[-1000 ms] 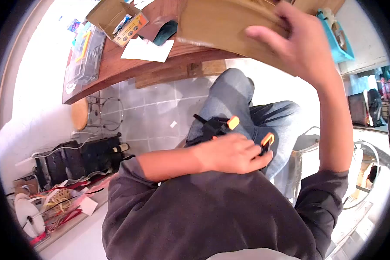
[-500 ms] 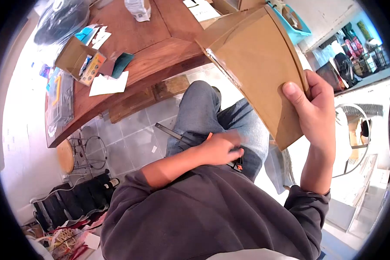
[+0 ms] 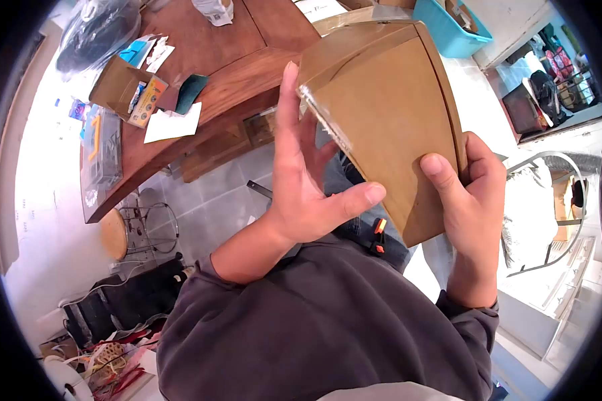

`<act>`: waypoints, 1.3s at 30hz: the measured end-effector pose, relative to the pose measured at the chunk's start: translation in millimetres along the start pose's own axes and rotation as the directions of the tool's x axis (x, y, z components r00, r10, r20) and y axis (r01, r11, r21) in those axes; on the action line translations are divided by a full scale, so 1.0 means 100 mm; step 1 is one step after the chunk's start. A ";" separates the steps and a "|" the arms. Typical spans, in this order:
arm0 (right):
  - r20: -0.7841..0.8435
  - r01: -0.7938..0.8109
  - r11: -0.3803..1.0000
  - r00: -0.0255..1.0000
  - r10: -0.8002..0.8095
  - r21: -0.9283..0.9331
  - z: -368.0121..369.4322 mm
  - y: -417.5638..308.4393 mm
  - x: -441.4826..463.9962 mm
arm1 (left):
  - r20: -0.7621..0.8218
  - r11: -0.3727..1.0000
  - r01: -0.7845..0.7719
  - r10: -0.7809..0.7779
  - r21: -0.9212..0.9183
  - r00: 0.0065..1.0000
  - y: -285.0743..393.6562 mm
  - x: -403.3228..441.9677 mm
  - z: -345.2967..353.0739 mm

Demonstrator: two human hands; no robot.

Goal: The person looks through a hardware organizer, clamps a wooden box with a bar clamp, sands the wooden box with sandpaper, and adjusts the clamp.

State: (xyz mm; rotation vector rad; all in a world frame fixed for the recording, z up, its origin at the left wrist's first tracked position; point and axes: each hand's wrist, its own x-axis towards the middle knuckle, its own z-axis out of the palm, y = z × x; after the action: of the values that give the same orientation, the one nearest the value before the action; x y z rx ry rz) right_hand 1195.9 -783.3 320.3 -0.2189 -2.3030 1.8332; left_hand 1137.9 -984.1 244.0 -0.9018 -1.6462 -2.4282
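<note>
My right hand [image 3: 471,200] grips a brown box-like piece [image 3: 388,120] by its lower right side, thumb on the broad face and fingers around the curved edge. The piece is tilted up above my lap, and a whitish rough strip runs along its left edge. Beside that edge is my left hand [image 3: 308,174], open with its fingers spread. Its thumb reaches over the lower edge of the piece; whether it touches, I cannot tell. On my lap lies a black bar clamp with orange parts [image 3: 380,234], partly hidden by my left hand and forearm.
A reddish wooden table [image 3: 247,73] stands ahead, bearing an opened small carton [image 3: 124,87], white paper [image 3: 174,123] and a clear plastic case [image 3: 102,150]. A turquoise bin [image 3: 455,33] is at the far right. A round stool [image 3: 114,234] stands at left.
My left hand has let go of the clamp on my lap and risen to the left edge of the brown piece, fingers spread. My right hand still holds the piece, slightly lower.
</note>
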 end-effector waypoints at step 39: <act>0.035 -0.008 0.999 0.999 0.010 -0.035 0.01 0.03 0.00 | -0.034 0.999 0.035 -0.034 0.017 0.999 0.04 -0.09 0.01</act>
State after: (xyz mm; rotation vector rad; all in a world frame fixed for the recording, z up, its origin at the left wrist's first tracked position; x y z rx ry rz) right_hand 1195.4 -783.8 317.1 -0.2040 -2.3623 1.8171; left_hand 1147.6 -987.0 242.8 -0.8317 -1.6832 -2.4330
